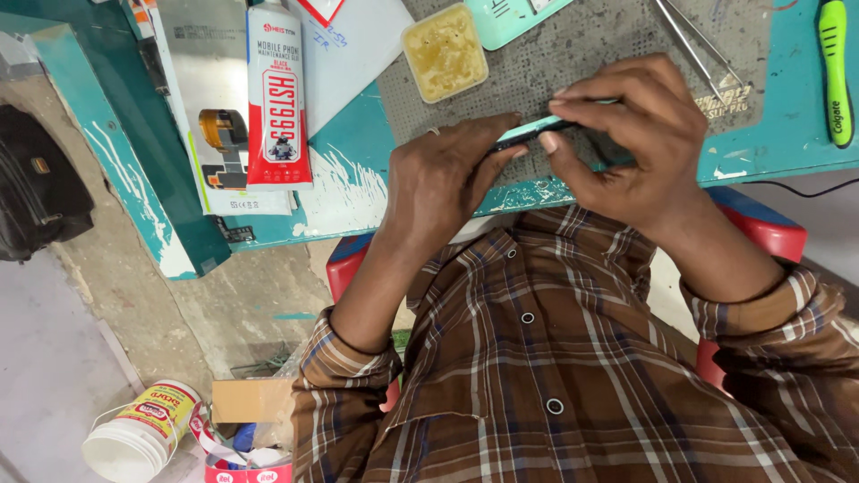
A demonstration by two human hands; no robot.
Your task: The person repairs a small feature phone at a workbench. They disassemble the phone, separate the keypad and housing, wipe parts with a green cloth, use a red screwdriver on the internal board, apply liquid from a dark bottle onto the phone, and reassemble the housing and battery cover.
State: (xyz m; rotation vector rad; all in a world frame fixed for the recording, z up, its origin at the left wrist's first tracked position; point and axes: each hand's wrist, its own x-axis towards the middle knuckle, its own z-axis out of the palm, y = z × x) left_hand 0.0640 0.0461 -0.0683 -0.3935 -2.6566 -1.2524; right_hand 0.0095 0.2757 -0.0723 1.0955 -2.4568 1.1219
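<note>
Head cam: both hands pinch a thin teal phone [528, 132] edge-on, over the grey perforated mat [591, 54] at the front of the teal bench [358, 152]. Left hand [438, 183] closed on its left end, right hand [626, 148] fingers closed along the top edge. Glue tube [279, 98], small tub of yellow paste [445, 52] & tweezers [693, 45] lie nearby. Risk, I think: the phone is so close to the bench edge, a slip of the fingers drops it on the lap or floor

Your shirt [537, 376]: brown plaid. Surface [358, 170]: teal, white smears. Mat [591, 54]: grey. Phone [528, 132]: teal edge. Tube [279, 98]: white, red. Toothbrush [834, 67]: green.
</note>
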